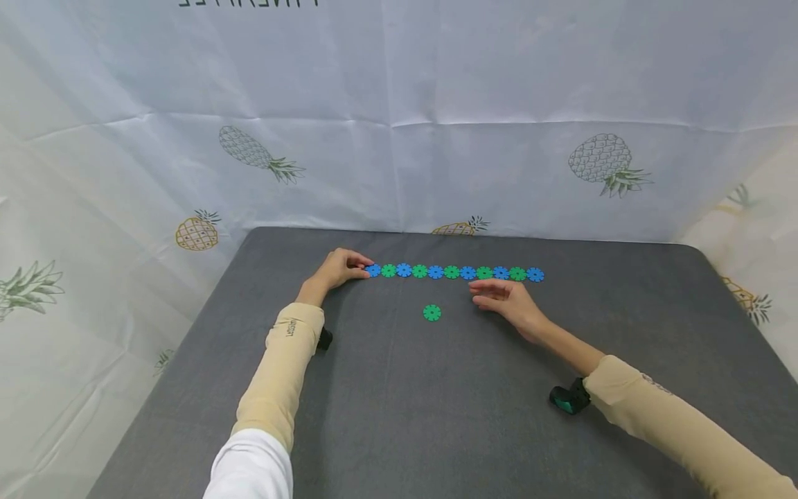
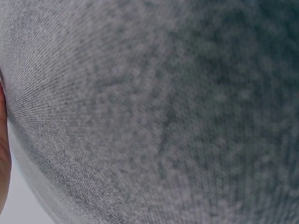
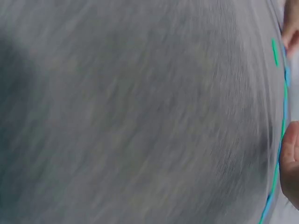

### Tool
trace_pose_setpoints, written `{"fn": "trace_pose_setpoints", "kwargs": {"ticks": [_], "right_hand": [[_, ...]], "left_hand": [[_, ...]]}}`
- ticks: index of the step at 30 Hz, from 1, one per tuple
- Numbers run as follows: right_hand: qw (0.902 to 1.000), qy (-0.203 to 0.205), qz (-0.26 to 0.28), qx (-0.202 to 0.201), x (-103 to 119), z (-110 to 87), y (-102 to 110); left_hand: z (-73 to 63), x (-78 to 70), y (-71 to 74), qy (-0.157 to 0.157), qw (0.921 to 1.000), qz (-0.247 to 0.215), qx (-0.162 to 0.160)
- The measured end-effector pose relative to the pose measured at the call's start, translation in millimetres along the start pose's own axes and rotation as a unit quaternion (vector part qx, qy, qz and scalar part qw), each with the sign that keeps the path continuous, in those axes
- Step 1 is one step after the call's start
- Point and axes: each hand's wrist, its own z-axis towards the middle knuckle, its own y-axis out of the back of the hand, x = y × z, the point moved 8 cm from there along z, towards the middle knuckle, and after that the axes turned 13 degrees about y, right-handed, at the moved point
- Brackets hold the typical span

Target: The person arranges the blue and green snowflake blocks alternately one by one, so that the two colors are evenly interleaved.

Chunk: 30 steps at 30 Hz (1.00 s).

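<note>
A straight row of notched plastic discs, alternating blue and green, lies across the far part of the grey table. At its left end, my left hand [image 1: 339, 268] pinches the last blue disc [image 1: 373, 270] between thumb and fingers. A tiny red spot shows between those fingers, too small to identify. My right hand [image 1: 508, 303] hovers just on the near side of the row, below a green disc [image 1: 484, 273], fingers extended and holding nothing visible. One loose green disc [image 1: 432, 312] lies apart, nearer me, between the hands. Only an edge of the left hand [image 2: 3, 154] enters the left wrist view.
The grey cloth-covered table [image 1: 399, 416] has a far edge against a pale curtain [image 1: 399, 173] printed with pineapples. A blue disc [image 1: 535, 275] ends the row at the right. Dark wrist cameras [image 1: 569, 398] hang under both sleeves.
</note>
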Motion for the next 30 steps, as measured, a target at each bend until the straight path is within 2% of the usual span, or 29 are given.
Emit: {"fn": "trace_pose_setpoints", "kwargs": {"ticks": [5, 10, 14, 17, 22, 26, 30], "right_hand": [[0.998, 0.004, -0.008, 0.062, -1.3, 10.1, -32.8], [0.9919, 0.005, -0.009, 0.126, -6.7, 16.9, -59.3], [0.9853, 0.023, -0.064, 0.157, -6.9, 22.1, -68.9], [0.9739, 0.06, -0.125, 0.18, -0.7, 26.3, -73.1], [0.9483, 0.124, -0.201, 0.212, 9.1, 29.1, -78.6], [0.931, 0.144, -0.243, 0.231, 12.0, 28.8, -82.1], [0.9224, 0.148, -0.257, 0.248, 11.3, 28.8, -85.4]], "left_hand": [[-2.9, 0.4, 0.0, -0.003, 1.0, -0.003, 0.002], [-3.4, 0.1, -4.0, -0.006, 1.0, -0.005, 0.003], [-3.2, -2.3, -4.5, -0.012, 0.9999, -0.006, 0.004], [-2.4, -3.4, -3.0, -0.013, 0.9999, 0.0, 0.0], [-0.3, -2.4, -2.2, -0.008, 1.0, 0.004, 0.0], [1.6, -0.4, -2.4, -0.009, 0.9999, 0.007, 0.001], [2.3, 1.1, -1.5, -0.011, 0.9999, 0.004, 0.003]]}}
